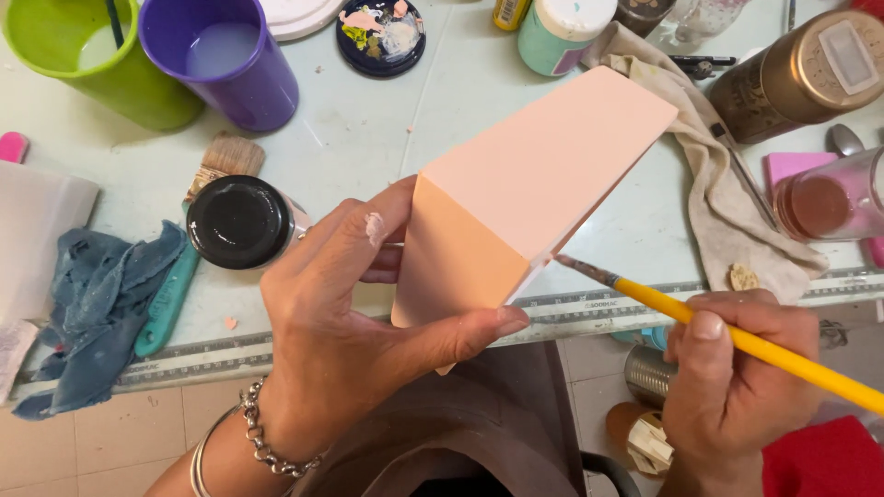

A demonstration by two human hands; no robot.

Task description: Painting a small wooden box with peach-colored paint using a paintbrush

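My left hand (359,340) pinches the peach-painted block (525,193) between thumb and fingers, tilted up above the near edge of the table (368,138), with a dab of paint already on my forefinger. My right hand (727,387) is pressed together around the yellow brush (737,340), its fine tip touching the block's lower right edge. I judge the risks are plain: if the faces are still wet, my thumb could print them, and a slip of the tip would smear the neighbouring face. Just left of my hand stands a jar with a black lid (241,221), shut, contents hidden, and a blue rag (101,304) lies beside it. To the right a clear pink jar (829,198) shows brownish stuff inside, near a stained cloth (727,175). Farther back, the purple cup (221,60) holds cloudy water, the green cup (101,55) holds pale liquid with a dark stick in it, and a small dark dish (380,32) carries mixed blobs of paint. A gold can (801,78) lies on its side.
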